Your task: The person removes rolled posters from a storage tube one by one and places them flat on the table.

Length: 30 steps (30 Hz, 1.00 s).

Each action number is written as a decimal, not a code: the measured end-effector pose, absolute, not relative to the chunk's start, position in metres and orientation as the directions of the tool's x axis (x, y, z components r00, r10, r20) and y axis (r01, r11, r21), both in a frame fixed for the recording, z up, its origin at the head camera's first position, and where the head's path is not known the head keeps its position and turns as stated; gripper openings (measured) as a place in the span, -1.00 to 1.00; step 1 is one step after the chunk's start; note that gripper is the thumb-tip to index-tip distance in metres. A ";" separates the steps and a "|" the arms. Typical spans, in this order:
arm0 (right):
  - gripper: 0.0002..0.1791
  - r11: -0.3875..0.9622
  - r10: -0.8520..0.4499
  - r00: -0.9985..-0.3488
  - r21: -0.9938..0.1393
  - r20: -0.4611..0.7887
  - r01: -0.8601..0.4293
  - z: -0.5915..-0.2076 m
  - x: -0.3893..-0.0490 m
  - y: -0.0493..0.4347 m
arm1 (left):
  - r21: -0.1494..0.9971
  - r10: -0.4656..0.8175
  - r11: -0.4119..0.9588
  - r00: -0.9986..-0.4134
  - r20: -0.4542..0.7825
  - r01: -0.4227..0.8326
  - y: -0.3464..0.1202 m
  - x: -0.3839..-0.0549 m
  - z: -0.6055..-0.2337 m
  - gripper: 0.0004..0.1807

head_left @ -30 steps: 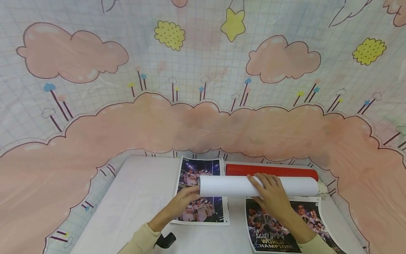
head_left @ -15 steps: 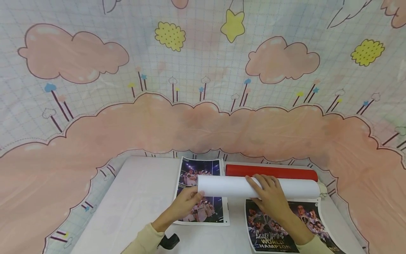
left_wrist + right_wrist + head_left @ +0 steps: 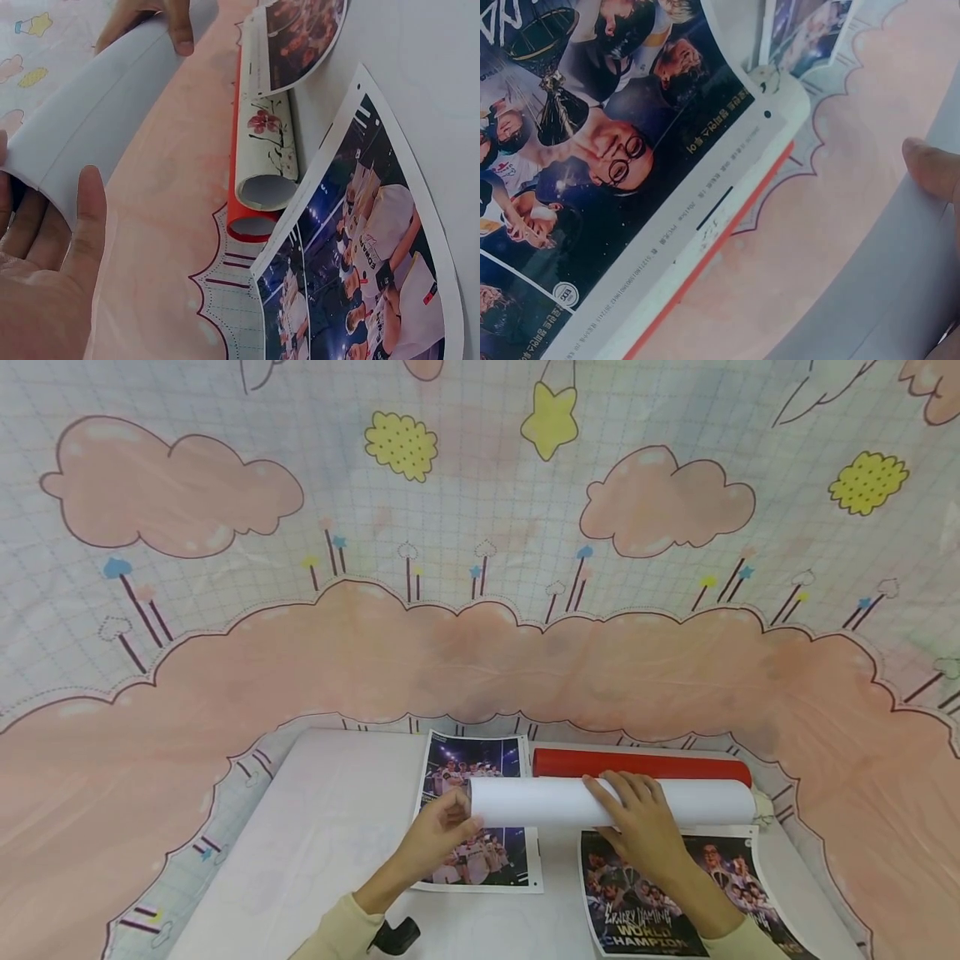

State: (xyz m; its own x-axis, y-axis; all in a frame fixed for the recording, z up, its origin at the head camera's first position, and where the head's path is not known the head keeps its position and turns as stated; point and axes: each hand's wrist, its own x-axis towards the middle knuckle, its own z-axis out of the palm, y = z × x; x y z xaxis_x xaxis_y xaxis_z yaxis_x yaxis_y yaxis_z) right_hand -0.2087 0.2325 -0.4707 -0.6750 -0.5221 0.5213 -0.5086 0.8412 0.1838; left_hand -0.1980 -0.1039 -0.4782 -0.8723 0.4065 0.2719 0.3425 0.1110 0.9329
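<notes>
A long white paper roll point(image 3: 540, 800) lies crosswise in both hands, lifted above the table. At its left end, my left hand point(image 3: 435, 837) holds the rim. In the left wrist view, its fingers point(image 3: 34, 232) reach into the roll's open end while the thumb stays on the outer side. My right hand point(image 3: 647, 828) grips the roll around the middle, fingers over the top. The right wrist view catches only part of the roll point(image 3: 855, 307) and one fingertip point(image 3: 930, 169) of the right hand.
Behind the roll lie a red tube point(image 3: 645, 766) and a white flower-patterned tube point(image 3: 266, 150). One printed poster point(image 3: 480, 864) is flat at centre; another point(image 3: 637, 914) lies at right under the right forearm. A black object point(image 3: 396, 935) shows beside the left sleeve. A patterned cloth point(image 3: 480, 660) hangs behind.
My left hand's fingers and thumb have shifted about the roll's left rim, and the roll has moved only slightly. The right hand keeps its place.
</notes>
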 end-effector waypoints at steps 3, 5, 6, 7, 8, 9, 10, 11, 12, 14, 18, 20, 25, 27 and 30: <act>0.11 0.841 -0.519 -0.669 0.180 0.531 -0.510 -0.471 -0.209 0.232 | 0.933 0.403 0.139 -0.879 0.254 0.333 -0.104 -0.197 -0.479 -0.88; 0.10 0.841 -0.518 -0.664 0.178 0.539 -0.511 -0.471 -0.209 0.232 | 0.935 0.403 0.151 -0.884 0.237 0.320 -0.104 -0.196 -0.478 -0.86; 0.10 0.841 -0.518 -0.663 0.178 0.541 -0.511 -0.471 -0.209 0.232 | 0.936 0.403 0.151 -0.884 0.236 0.318 -0.104 -0.196 -0.478 -0.85; 0.09 0.841 -0.517 -0.663 0.176 0.542 -0.512 -0.471 -0.208 0.232 | 0.936 0.404 0.148 -0.883 0.237 0.319 -0.104 -0.196 -0.478 -0.84; 0.09 0.842 -0.516 -0.665 0.175 0.540 -0.511 -0.471 -0.208 0.232 | 0.936 0.401 0.146 -0.884 0.241 0.321 -0.104 -0.196 -0.478 -0.83; 0.09 0.843 -0.514 -0.668 0.172 0.538 -0.510 -0.471 -0.208 0.232 | 0.933 0.401 0.145 -0.882 0.249 0.329 -0.105 -0.195 -0.479 -0.83; 0.08 0.845 -0.512 -0.672 0.171 0.535 -0.507 -0.471 -0.208 0.233 | 0.931 0.399 0.141 -0.880 0.256 0.335 -0.105 -0.195 -0.479 -0.82; 0.09 0.847 -0.509 -0.678 0.169 0.530 -0.504 -0.471 -0.207 0.233 | 0.930 0.399 0.133 -0.877 0.266 0.343 -0.106 -0.194 -0.479 -0.81; 0.10 0.848 -0.507 -0.683 0.165 0.525 -0.503 -0.471 -0.207 0.233 | 0.928 0.404 0.123 -0.872 0.277 0.352 -0.106 -0.194 -0.479 -0.80; 0.11 0.852 -0.502 -0.693 0.160 0.517 -0.498 -0.472 -0.206 0.234 | 0.926 0.423 0.098 -0.857 0.292 0.364 -0.107 -0.193 -0.480 -0.76; 0.05 0.856 -0.500 -0.707 0.160 0.501 -0.492 -0.472 -0.206 0.237 | 0.918 0.473 0.055 -0.820 0.322 0.393 -0.107 -0.191 -0.481 -0.66; -0.04 0.855 -0.500 -0.708 0.159 0.498 -0.493 -0.472 -0.206 0.238 | 0.914 0.474 0.049 -0.815 0.333 0.402 -0.106 -0.191 -0.482 -0.65; -0.21 0.851 -0.497 -0.701 0.132 0.512 -0.508 -0.473 -0.206 0.237 | 0.907 0.452 0.048 -0.819 0.353 0.418 -0.106 -0.190 -0.482 -0.63; -0.21 0.853 -0.492 -0.702 0.123 0.515 -0.507 -0.473 -0.206 0.237 | 0.904 0.452 0.057 -0.818 0.355 0.424 -0.107 -0.189 -0.482 -0.61; -0.19 0.858 -0.483 -0.707 0.118 0.516 -0.500 -0.473 -0.206 0.236 | 0.906 0.442 0.077 -0.829 0.343 0.416 -0.109 -0.189 -0.480 -0.58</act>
State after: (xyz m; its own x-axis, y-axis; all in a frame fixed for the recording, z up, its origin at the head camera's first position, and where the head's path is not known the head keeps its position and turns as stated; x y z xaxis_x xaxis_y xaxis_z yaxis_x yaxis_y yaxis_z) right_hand -0.2062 0.2360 -0.4734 -0.7073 -0.4832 0.5160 -0.5002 0.8579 0.1176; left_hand -0.1889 -0.1086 -0.4803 -0.8287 0.4425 0.3428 0.4157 0.0765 0.9063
